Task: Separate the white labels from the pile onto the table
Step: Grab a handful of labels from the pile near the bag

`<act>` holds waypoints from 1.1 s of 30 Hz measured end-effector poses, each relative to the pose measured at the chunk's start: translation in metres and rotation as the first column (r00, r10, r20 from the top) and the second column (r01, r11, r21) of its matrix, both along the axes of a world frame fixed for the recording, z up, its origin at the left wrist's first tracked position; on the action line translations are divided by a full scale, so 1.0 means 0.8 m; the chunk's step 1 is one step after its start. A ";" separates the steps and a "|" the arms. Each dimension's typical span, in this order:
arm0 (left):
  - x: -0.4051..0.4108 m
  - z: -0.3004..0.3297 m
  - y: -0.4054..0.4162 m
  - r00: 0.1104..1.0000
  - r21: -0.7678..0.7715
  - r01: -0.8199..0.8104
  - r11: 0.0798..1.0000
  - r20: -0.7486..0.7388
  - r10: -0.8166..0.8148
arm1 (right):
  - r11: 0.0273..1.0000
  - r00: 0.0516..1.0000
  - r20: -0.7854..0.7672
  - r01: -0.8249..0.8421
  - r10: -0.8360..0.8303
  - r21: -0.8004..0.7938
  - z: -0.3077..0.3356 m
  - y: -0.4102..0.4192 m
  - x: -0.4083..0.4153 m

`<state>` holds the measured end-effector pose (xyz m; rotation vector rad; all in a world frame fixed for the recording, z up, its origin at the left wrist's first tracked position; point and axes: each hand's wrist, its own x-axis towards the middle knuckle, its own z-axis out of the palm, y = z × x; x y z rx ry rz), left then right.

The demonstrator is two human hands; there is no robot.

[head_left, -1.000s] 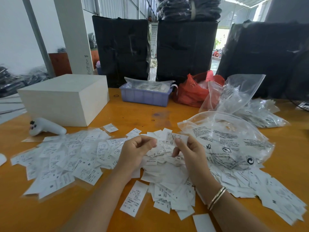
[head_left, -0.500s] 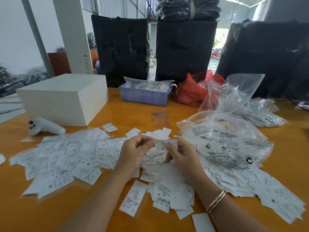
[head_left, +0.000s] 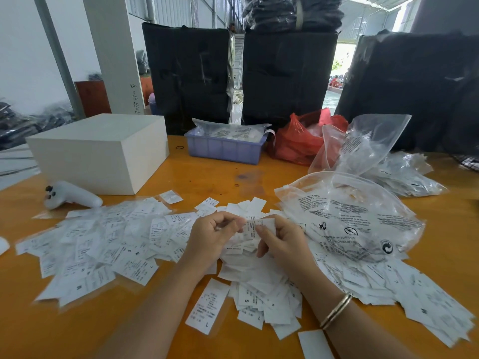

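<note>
Right now both hands meet above the middle of the orange table, just over the pile of white labels that lies near the person. The left hand has its fingers curled inward, and its thumb and fingertips pinch the left edge of a small printed label. The right hand, with a gold bangle on its wrist, pinches the same label from the right side, thumb on the near face and fingers curled behind. That label is held upright between the two hands, lifted clear of the heap below. To the left, a wide scatter of separated labels lies flat on the table, spread out rather than heaped. More labels trail off to the near right, partly under a clear printed plastic bag that rests just right of the hands. Further left, a white controller lies beside a white box. At the far edge sit a lilac plastic crate and a red plastic bag.
</note>
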<state>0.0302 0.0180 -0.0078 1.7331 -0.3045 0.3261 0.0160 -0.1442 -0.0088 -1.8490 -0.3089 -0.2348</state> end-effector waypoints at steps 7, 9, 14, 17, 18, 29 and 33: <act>0.002 -0.004 0.000 1.000 0.020 -0.001 1.000 -0.003 0.001 | 0.976 0.988 -0.096 -0.101 0.121 0.194 0.000 -0.002 0.002; 0.002 -0.004 0.000 1.000 0.017 -0.007 1.000 -0.001 0.007 | 0.977 0.981 -0.124 -0.125 0.147 0.175 0.000 -0.002 0.001; 0.001 -0.003 -0.001 1.000 0.026 0.008 1.000 -0.008 -0.008 | 0.987 0.974 -0.180 -0.121 0.139 0.104 -0.003 -0.001 0.003; 0.002 -0.005 0.000 1.000 0.025 -0.010 1.000 -0.027 0.010 | 0.979 0.976 -0.159 -0.123 0.149 0.160 -0.002 -0.001 0.002; 0.003 -0.005 0.000 0.999 0.023 -0.013 1.000 -0.035 0.013 | 0.972 0.977 -0.150 -0.123 0.154 0.198 -0.002 -0.003 0.002; 0.002 -0.007 0.000 0.999 0.005 0.018 1.000 -0.051 -0.018 | 0.979 0.970 -0.134 -0.201 0.204 0.035 -0.002 0.002 -0.002; 0.003 -0.006 0.000 0.999 0.008 0.011 1.000 -0.053 -0.010 | 0.981 0.975 -0.108 -0.189 0.192 0.031 -0.001 0.003 -0.001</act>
